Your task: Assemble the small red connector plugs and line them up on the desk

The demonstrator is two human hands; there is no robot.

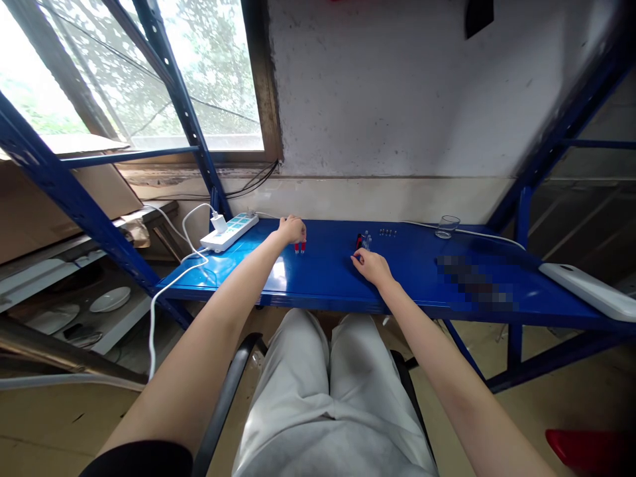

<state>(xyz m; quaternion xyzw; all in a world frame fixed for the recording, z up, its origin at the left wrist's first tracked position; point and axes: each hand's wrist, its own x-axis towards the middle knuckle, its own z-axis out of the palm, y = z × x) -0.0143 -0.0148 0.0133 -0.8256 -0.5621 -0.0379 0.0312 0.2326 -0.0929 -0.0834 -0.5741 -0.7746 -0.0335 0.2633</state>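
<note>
My left hand (292, 230) is over the blue tabletop with its fingers curled down. Just below its fingertips are small red pieces (299, 248) with pale, metal-looking tips; whether the fingers grip one of them is hidden. Further right, my right hand (372, 265) hovers low near the table's middle, thumb and fingers drawn together. What it pinches, if anything, is too small to name. Right behind it sits a small cluster of clear pieces (366, 240), with a dark and red piece (358, 240) beside them. Several tiny silvery pieces (387, 232) stand in rows behind that.
On the blue table (322, 285), a white power strip (231, 232) with a plugged-in charger lies left. A clear glass (447, 226), a blurred-out patch (474, 281) and a white device (591, 291) are right. Blue rack posts frame both ends; a white cable hangs left.
</note>
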